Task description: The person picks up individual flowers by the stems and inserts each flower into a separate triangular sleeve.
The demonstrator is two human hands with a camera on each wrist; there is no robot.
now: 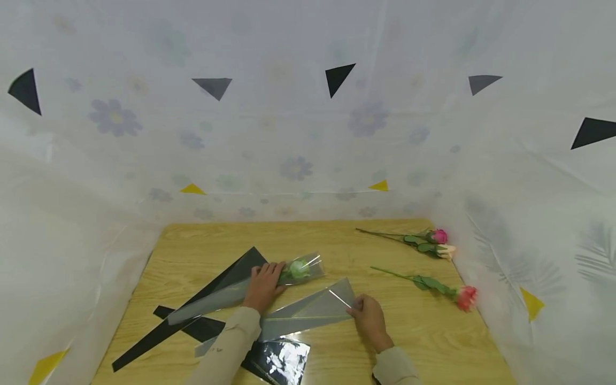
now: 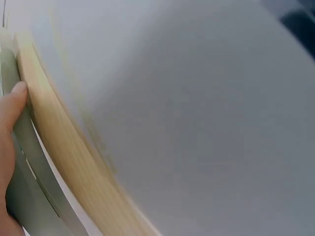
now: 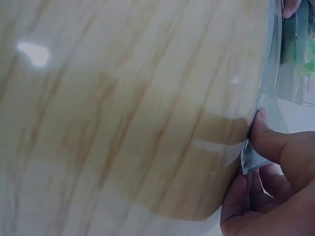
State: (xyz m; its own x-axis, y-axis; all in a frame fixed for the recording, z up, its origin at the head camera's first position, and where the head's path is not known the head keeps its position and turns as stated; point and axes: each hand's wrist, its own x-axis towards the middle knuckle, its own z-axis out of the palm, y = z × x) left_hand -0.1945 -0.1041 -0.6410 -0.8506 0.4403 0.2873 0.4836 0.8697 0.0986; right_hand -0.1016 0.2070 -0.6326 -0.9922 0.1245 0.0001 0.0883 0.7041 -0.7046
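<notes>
A pale green flower (image 1: 298,269) lies inside a clear flower sleeve (image 1: 212,299), at the middle of the table. My left hand (image 1: 263,286) holds this sleeve just below the bloom; its thumb lies along the sleeve in the left wrist view. To the right, my right hand (image 1: 370,321) pinches the wide end of a second flower sleeve (image 1: 308,313), which looks flat and has no flower showing in it. Thumb and fingers meet on that sleeve's corner (image 3: 253,160) in the right wrist view. Part of the second sleeve passes under my left forearm.
Black sleeves (image 1: 212,289) lie crossed at the left. A shiny black packet (image 1: 281,358) sits near the front. At the right are a coral flower (image 1: 466,298), a magenta rose (image 1: 439,236) and a cream flower (image 1: 445,251). Pale sheeting (image 1: 298,133) surrounds the wooden table (image 1: 409,347).
</notes>
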